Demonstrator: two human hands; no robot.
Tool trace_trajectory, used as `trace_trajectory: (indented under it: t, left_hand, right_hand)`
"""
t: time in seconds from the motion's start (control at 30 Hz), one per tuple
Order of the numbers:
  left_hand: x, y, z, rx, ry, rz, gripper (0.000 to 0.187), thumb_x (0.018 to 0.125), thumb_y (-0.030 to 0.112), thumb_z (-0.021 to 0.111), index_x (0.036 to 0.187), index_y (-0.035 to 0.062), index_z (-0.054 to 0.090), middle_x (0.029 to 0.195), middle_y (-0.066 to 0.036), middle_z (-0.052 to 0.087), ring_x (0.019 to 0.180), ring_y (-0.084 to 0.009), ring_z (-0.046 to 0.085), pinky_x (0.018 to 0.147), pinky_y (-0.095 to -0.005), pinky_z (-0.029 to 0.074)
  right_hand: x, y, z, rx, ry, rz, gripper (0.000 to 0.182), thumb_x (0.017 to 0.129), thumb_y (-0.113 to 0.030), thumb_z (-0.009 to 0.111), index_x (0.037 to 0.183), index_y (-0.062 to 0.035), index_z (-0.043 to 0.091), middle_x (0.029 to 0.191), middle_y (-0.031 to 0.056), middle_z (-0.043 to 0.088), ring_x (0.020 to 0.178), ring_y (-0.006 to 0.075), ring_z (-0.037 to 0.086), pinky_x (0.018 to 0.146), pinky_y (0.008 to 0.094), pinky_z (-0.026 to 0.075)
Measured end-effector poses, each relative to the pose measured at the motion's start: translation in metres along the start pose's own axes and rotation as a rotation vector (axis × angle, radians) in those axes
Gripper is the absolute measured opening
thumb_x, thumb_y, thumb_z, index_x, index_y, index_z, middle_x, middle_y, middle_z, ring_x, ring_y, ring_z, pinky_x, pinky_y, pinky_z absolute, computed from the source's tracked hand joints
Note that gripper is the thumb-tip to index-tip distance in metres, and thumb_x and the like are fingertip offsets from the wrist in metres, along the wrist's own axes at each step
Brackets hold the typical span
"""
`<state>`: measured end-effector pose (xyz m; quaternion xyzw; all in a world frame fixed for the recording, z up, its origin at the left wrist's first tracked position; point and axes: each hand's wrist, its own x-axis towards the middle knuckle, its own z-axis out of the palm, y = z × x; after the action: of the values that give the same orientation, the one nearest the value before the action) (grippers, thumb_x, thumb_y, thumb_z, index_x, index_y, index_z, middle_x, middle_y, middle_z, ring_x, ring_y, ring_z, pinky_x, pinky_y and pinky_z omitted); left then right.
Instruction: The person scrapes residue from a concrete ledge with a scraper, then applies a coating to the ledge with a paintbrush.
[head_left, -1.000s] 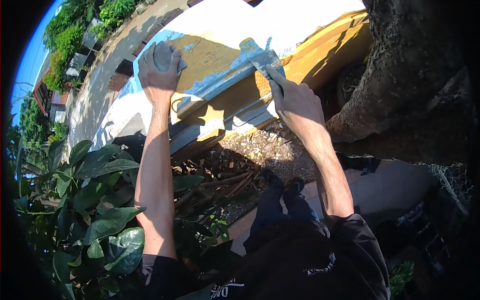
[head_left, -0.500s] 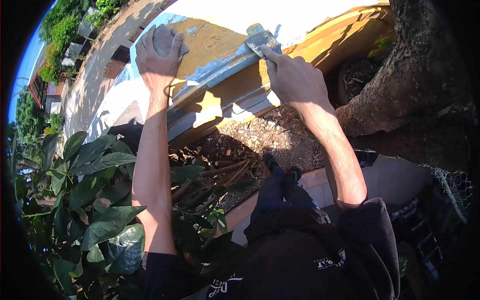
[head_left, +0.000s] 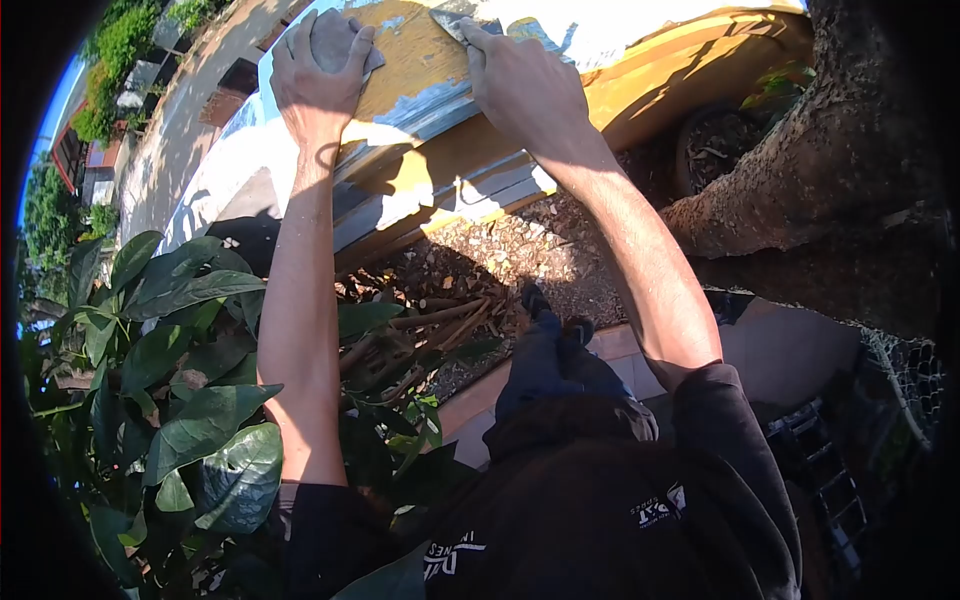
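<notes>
My left hand (head_left: 315,95) is closed around a grey, flat, rounded piece (head_left: 332,42), whose exact kind I cannot make out. It is held over the top of a ledge (head_left: 410,75) with worn ochre paint and pale blue and white patches. My right hand (head_left: 535,90) grips a putty knife (head_left: 462,24), its handle mostly hidden by the fingers. The knife's dark, flat blade lies at or just above the ochre surface, to the right of my left hand.
A thick tree trunk (head_left: 780,165) leans in on the right. Leafy branches (head_left: 200,430) crowd the left, close to my left forearm. Dry leaves and soil (head_left: 550,235) cover the ground below the ledge. A dark ladder-like frame (head_left: 835,490) stands at lower right.
My right hand has moved left and up along the ledge with the putty knife, closer to my left hand. The left hand keeps its grip; the view has shifted slightly.
</notes>
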<state>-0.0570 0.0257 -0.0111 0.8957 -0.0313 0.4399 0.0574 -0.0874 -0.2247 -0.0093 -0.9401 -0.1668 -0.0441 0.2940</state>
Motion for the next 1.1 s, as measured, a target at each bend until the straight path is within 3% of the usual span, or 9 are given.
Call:
trace_trajectory:
  t: [0.17,0.27,0.33,0.43,0.5,0.57,0.67,0.77,1.1]
  left_hand:
    - [0.003,-0.004,0.002,0.011,0.064,0.047,0.073,0.084,0.060,0.076,0.135,0.0095,0.061,0.126,-0.020,0.062,0.117,-0.0373,0.061,0.100,-0.0484,0.050]
    - [-0.003,-0.001,0.005,0.011,0.068,0.003,0.075,0.083,0.062,0.076,0.134,0.0087,0.061,0.127,-0.019,0.062,0.119,-0.0357,0.061,0.102,-0.0470,0.049]
    - [0.001,0.005,-0.001,0.018,0.077,0.013,0.077,0.083,0.064,0.075,0.135,0.0084,0.061,0.127,-0.019,0.061,0.120,-0.0351,0.060,0.102,-0.0469,0.048]
    - [0.002,-0.013,0.013,0.045,0.123,0.021,0.080,0.083,0.066,0.074,0.136,0.0083,0.060,0.128,-0.019,0.061,0.121,-0.0350,0.060,0.103,-0.0473,0.048]
    - [0.003,-0.018,0.017,0.056,0.145,0.025,0.081,0.083,0.067,0.074,0.136,0.0084,0.059,0.128,-0.019,0.061,0.121,-0.0353,0.060,0.103,-0.0478,0.048]
    - [0.000,-0.012,0.014,0.084,0.124,0.002,0.081,0.083,0.067,0.073,0.137,0.0088,0.059,0.127,-0.019,0.061,0.121,-0.0356,0.060,0.103,-0.0481,0.048]
    - [0.005,0.010,0.002,0.096,0.064,-0.051,0.080,0.083,0.067,0.073,0.136,0.0095,0.059,0.126,-0.018,0.061,0.120,-0.0356,0.060,0.102,-0.0483,0.048]
    - [0.007,0.016,-0.009,0.095,0.023,-0.080,0.079,0.083,0.067,0.073,0.136,0.0093,0.060,0.126,-0.018,0.061,0.120,-0.0352,0.060,0.102,-0.0478,0.048]
    - [0.002,0.005,-0.005,0.077,0.037,-0.029,0.076,0.083,0.065,0.074,0.133,0.0081,0.061,0.123,-0.017,0.062,0.116,-0.0349,0.062,0.098,-0.0472,0.051]
  right_hand:
    - [-0.070,0.014,0.008,0.030,-0.169,0.057,0.041,0.106,-0.034,0.050,0.146,-0.0273,0.057,0.076,0.0203,0.069,0.075,0.0374,0.071,0.071,0.0474,0.057]
    - [-0.044,0.022,-0.003,0.048,-0.101,0.149,0.041,0.106,-0.038,0.046,0.144,-0.0279,0.057,0.077,0.0189,0.071,0.076,0.0372,0.072,0.073,0.0493,0.058]
    - [0.001,0.051,0.000,0.079,0.253,0.081,0.041,0.105,-0.037,0.045,0.139,-0.0204,0.062,0.089,0.0220,0.074,0.086,0.0441,0.072,0.077,0.0542,0.057]
    - [0.014,0.069,-0.001,0.160,0.262,0.099,0.042,0.105,-0.037,0.045,0.139,-0.0204,0.062,0.090,0.0246,0.073,0.089,0.0437,0.071,0.080,0.0539,0.057]
    - [-0.038,0.030,-0.021,0.160,-0.066,0.300,0.040,0.104,-0.035,0.049,0.139,-0.0205,0.063,0.093,0.0242,0.073,0.090,0.0421,0.072,0.083,0.0525,0.056]
    - [-0.089,0.025,-0.004,0.119,-0.226,0.149,0.038,0.103,-0.032,0.054,0.138,-0.0203,0.064,0.093,0.0238,0.073,0.089,0.0415,0.072,0.082,0.0508,0.056]
    - [-0.111,0.056,0.003,0.243,-0.169,-0.023,0.038,0.102,-0.029,0.058,0.138,-0.0200,0.064,0.090,0.0232,0.072,0.086,0.0409,0.071,0.081,0.0493,0.056]
    - [-0.084,0.043,-0.047,0.351,-0.134,0.177,0.039,0.102,-0.030,0.059,0.140,-0.0211,0.063,0.087,0.0223,0.072,0.087,0.0390,0.072,0.081,0.0459,0.056]
    - [-0.035,0.051,-0.066,-0.212,-0.272,-0.010,0.038,0.105,-0.036,0.053,0.142,-0.0289,0.061,0.073,0.0163,0.069,0.070,0.0341,0.070,0.069,0.0473,0.056]
